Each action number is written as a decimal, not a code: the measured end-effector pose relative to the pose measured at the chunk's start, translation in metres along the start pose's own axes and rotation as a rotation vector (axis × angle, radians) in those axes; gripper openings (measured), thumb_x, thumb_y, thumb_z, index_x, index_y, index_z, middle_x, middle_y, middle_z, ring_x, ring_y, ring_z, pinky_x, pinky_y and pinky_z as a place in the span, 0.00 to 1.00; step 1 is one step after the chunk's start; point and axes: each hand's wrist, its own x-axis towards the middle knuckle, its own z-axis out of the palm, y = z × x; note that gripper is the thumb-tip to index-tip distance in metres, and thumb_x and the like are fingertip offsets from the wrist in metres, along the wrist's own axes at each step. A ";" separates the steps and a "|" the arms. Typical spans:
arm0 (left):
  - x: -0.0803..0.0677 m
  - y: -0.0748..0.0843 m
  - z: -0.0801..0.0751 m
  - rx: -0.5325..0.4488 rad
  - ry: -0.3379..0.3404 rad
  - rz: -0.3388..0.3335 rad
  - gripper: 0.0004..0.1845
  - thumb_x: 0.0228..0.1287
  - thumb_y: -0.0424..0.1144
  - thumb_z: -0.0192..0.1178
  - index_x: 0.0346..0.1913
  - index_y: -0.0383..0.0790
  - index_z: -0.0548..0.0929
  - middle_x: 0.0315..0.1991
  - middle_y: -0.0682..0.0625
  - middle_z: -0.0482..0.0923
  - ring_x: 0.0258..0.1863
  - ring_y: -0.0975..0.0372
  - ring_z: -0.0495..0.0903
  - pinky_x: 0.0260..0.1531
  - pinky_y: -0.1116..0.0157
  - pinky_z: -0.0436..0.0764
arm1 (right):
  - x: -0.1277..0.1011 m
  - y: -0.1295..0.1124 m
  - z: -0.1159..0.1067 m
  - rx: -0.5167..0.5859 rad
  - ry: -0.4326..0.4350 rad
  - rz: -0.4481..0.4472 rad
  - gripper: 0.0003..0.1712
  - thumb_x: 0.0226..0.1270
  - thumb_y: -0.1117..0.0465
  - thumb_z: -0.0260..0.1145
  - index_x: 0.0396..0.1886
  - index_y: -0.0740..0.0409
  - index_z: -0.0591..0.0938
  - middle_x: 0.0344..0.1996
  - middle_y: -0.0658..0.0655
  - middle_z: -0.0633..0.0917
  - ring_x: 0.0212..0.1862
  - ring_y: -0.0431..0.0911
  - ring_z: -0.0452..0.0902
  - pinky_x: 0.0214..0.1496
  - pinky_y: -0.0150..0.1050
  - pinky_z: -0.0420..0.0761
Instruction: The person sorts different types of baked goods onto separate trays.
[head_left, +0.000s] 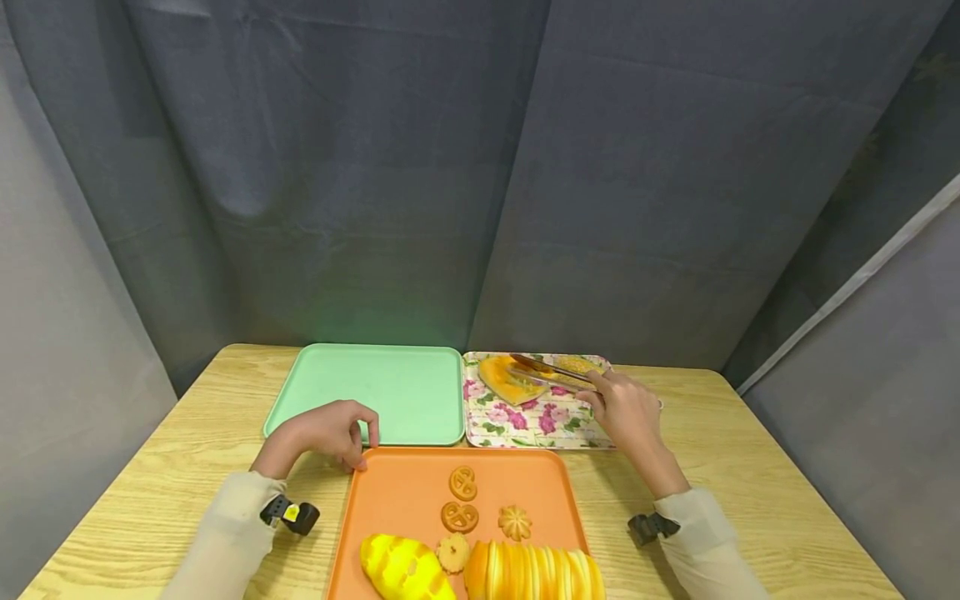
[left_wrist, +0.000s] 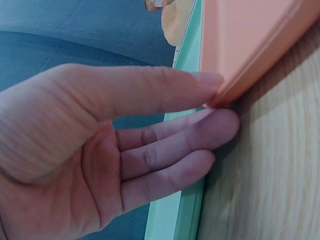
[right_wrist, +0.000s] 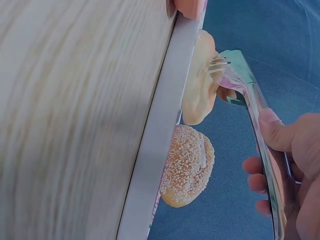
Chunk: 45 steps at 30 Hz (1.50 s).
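Observation:
In the head view my left hand [head_left: 330, 429] is at the far left corner of the orange tray [head_left: 401, 492]. The left wrist view shows the thumb on top of that corner and fingers at its underside, pinching it. My right hand [head_left: 628, 412] grips metal tongs [right_wrist: 260, 125] over the floral tray [head_left: 551, 432]. Their fork-shaped tip is right at a flat golden pastry [head_left: 498, 379], overlapping it in the right wrist view. Beside this pastry a sesame bun [right_wrist: 185, 170] sits on the floral tray, partly behind the tongs in the head view.
On the orange tray lie two pretzel cookies [head_left: 460, 517], a flower-shaped cookie [head_left: 514, 522], a round cookie [head_left: 453, 552], a yellow bread [head_left: 405, 567] and a sliced loaf [head_left: 532, 571]. A mint green tray [head_left: 382, 396] stands behind it, left of the floral tray. Grey curtains [head_left: 360, 167] surround the wooden table [head_left: 750, 483].

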 end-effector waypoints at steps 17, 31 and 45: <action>-0.001 0.001 0.000 -0.008 -0.003 -0.014 0.11 0.55 0.24 0.71 0.39 0.32 0.81 0.21 0.42 0.85 0.19 0.55 0.82 0.24 0.60 0.79 | 0.002 0.000 -0.006 0.012 -0.100 0.042 0.31 0.57 0.49 0.78 0.55 0.63 0.85 0.27 0.59 0.83 0.16 0.44 0.66 0.16 0.34 0.56; 0.000 -0.001 0.000 -0.011 -0.005 -0.008 0.11 0.56 0.24 0.71 0.39 0.33 0.81 0.21 0.42 0.84 0.20 0.55 0.82 0.24 0.60 0.80 | 0.016 -0.020 -0.037 0.170 -0.123 0.061 0.30 0.59 0.49 0.77 0.57 0.59 0.83 0.33 0.56 0.84 0.24 0.42 0.71 0.21 0.34 0.62; 0.005 0.005 -0.002 0.020 -0.002 0.001 0.11 0.55 0.24 0.72 0.39 0.34 0.82 0.20 0.43 0.84 0.19 0.57 0.81 0.24 0.60 0.81 | 0.021 -0.075 -0.109 0.369 -0.316 -0.172 0.26 0.64 0.47 0.73 0.59 0.51 0.84 0.34 0.44 0.83 0.31 0.34 0.72 0.31 0.30 0.72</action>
